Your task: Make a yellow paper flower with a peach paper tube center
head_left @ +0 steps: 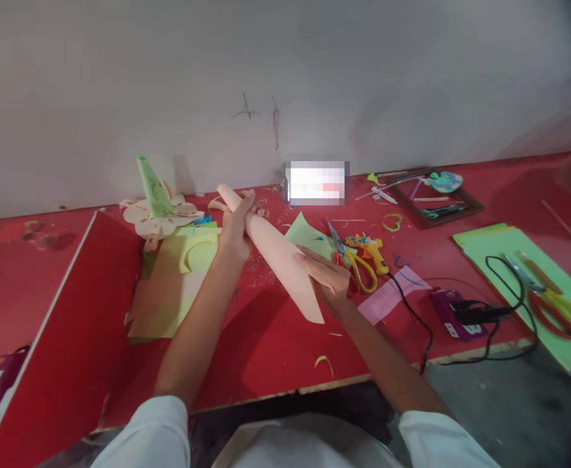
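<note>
Curling around the narrow upper end of the rolled pale paper [278, 253], the left hand [237, 224] held it with thumb and fingers closed, while the right hand [327, 276] pinched its side nearer the wide lower end, thumb on top, the other fingers partly hidden. The roll slanted between them above the red table [270, 364]. It looked very light, springy enough to uncurl if let go, smooth enough for its layers to slide, and easily creased by a hard squeeze. The overlapping edge seemed the best place for a soft, flat grip, with a second hold low on the narrow end; the wide rim looked the likeliest part to buckle.

Close by the right hand lay the scissors [337, 235], then the yellow glue gun [376, 252] and its cable [415, 311], which could catch a sleeve on any swing that way. Beyond the left hand stood the green cone [153, 188], with the upright red divider [75, 338] farther left and the wall [168, 78] behind. The easiest room was toward the person, as far as the table's front edge, with a thin curved strip [322, 359] lying there.
</note>
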Tool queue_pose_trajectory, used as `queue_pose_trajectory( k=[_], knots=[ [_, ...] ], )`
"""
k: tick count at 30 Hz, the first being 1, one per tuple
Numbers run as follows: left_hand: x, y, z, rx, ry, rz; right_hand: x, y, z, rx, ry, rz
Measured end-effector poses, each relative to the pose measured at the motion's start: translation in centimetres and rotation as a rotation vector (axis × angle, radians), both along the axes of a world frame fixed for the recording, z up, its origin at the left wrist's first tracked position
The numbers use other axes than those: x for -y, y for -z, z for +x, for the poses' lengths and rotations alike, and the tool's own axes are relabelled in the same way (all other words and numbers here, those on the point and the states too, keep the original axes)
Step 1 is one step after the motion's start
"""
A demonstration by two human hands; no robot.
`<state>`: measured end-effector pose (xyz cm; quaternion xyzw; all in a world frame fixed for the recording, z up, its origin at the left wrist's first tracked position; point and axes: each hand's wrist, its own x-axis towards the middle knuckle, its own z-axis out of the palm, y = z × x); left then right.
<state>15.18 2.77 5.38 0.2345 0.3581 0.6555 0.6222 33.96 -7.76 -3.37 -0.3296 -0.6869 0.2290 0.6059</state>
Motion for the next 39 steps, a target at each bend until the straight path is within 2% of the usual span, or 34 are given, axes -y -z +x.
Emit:
queue_pose_trajectory(
  k=[3, 7, 11, 19, 24, 26, 28, 30, 31, 34, 37, 39],
  knots=[
    [0.5, -0.1, 0.6, -0.018, -0.020, -0.046, 0.2, 0.4, 0.1, 0.109, 0.092, 0.132],
    [1.3, -0.4, 1.1, -0.032, -0.053, -0.035, 0.3, 0.9, 0.4, 0.206, 0.134, 0.144],
    [1.9, -0.5, 1.7, -0.044, -0.034, 0.005, 0.3, 1.0, 0.4, 0.189, 0.134, 0.185],
    [1.9, -0.5, 1.5, -0.058, -0.037, 0.002, 0.5, 1.4, 0.1, 0.110, 0.096, 0.054],
    [1.1, -0.3, 0.9, -0.066, -0.056, -0.008, 0.3, 0.2, -0.1, 0.029, -0.028, 0.000],
    [0.3, -0.2, -0.1, -0.088, -0.085, 0.008, -0.3, -0.7, 0.4, 0.066, -0.172, -0.064],
    [-0.6, -0.1, -1.5, -0.106, -0.094, 0.018, -1.1, -1.5, 1.2, 0.085, -0.382, -0.173],
    [-1.2, -0.1, -2.8, -0.120, -0.046, 0.012, -1.9, -1.9, 2.0, -0.015, -0.554, -0.289],
    [-1.3, -0.1, -3.3, -0.130, -0.003, 0.007, -2.2, -2.0, 2.2, -0.092, -0.590, -0.350],
    [-0.9, 0.1, -2.8, -0.184, 0.143, 0.010, -2.4, -1.5, 1.6, -0.237, -0.564, -0.555],
    [0.4, 0.7, -0.2, -0.276, 0.236, 0.018, -1.6, -0.8, -0.7, -0.221, -0.537, -0.731],
    [1.1, 1.3, 1.7, -0.346, 0.233, 0.034, -0.9, -0.5, -2.5, -0.240, -0.517, -0.815]
  ],
)
